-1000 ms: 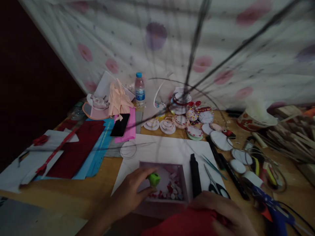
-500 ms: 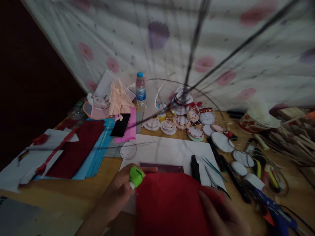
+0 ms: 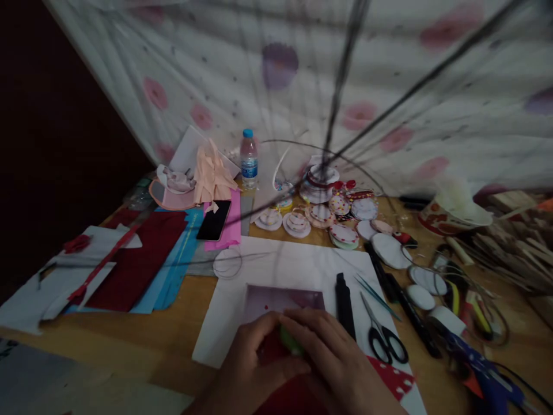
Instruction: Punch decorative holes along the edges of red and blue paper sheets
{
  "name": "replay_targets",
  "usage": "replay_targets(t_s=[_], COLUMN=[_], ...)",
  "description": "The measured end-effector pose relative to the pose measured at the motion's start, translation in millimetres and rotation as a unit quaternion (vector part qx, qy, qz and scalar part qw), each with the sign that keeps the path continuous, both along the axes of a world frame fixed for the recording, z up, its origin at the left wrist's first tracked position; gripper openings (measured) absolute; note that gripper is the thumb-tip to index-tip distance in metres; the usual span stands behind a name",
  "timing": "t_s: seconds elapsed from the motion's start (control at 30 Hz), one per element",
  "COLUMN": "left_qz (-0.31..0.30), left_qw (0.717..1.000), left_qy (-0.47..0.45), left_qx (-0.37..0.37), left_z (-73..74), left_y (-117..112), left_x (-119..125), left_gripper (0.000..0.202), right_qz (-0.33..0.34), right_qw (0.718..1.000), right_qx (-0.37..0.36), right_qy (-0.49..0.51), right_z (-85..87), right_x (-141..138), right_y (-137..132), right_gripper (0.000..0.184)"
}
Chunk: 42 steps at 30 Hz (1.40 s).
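A small lime-green craft punch (image 3: 291, 342) sits between my two hands, mostly covered by fingers. My left hand (image 3: 254, 357) is curled round its left side, thumb toward me. Over its right side and top, my right hand (image 3: 330, 357) bends its fingers down. A red sheet (image 3: 287, 397) lies under and between the hands; most of it is hidden. Just beyond the fingertips is a shallow purple tray (image 3: 254, 297) with a few tiny red bits in it. A red piece with white spots (image 3: 391, 377) shows beside my right hand.
White paper (image 3: 207, 340) lies beneath the tray. To the right are black-handled scissors (image 3: 380, 337), tweezers (image 3: 378, 295), a black marker (image 3: 344, 302) and a blue glue gun (image 3: 479, 369). Behind stand small decorated hats (image 3: 319, 213) and a water bottle (image 3: 249, 161). Dark red fabric (image 3: 138, 259) lies left.
Both hands have come together around the punch, and the red sheet has moved down toward me. The tray, the scissors and the spotted red piece now show more.
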<state>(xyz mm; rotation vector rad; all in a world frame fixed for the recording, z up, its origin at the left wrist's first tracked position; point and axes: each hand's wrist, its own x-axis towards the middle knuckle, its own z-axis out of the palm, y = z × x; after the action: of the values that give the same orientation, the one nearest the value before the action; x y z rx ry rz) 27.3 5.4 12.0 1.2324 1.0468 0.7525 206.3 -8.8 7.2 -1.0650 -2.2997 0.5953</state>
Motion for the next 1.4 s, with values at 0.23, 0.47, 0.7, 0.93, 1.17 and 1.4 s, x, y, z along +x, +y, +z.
replay_targets(t_s=[0.23, 0.47, 0.7, 0.93, 1.17, 1.4], left_qz=[0.019, 0.097, 0.093, 0.120, 0.168, 0.179], left_qw=[0.991, 0.988, 0.969, 0.978, 0.967, 0.967], left_qy=[-0.065, 0.122, 0.206, 0.159, 0.172, 0.161], left_qx=[-0.118, -0.001, 0.104, 0.066, 0.088, 0.087], left_z=[-12.6, -17.5, -17.2, -13.0, -16.8, -14.2], left_y=[1.6, 8.9, 6.6, 2.7, -0.3, -0.7], left_x=[-5.6, -6.2, -9.3, -11.5, -12.3, -10.4], left_gripper=[0.049, 0.014, 0.016, 0.020, 0.019, 0.015], right_qz=[-0.145, -0.158, -0.082, -0.072, -0.091, -0.097], right_qw=[0.943, 0.822, 0.752, 0.780, 0.827, 0.844], right_qx=[-0.190, -0.392, -0.486, -0.491, -0.446, -0.434], right_qy=[0.231, 0.382, 0.437, 0.381, 0.331, 0.299], right_z=[-9.8, -5.9, 12.0, 17.4, 4.9, 2.2], right_x=[-3.4, 5.7, 16.6, -3.2, -11.9, -13.3], right_y=[2.7, 21.9, 38.1, 41.8, 38.8, 37.7], right_gripper=[0.033, 0.043, 0.031, 0.034, 0.032, 0.028])
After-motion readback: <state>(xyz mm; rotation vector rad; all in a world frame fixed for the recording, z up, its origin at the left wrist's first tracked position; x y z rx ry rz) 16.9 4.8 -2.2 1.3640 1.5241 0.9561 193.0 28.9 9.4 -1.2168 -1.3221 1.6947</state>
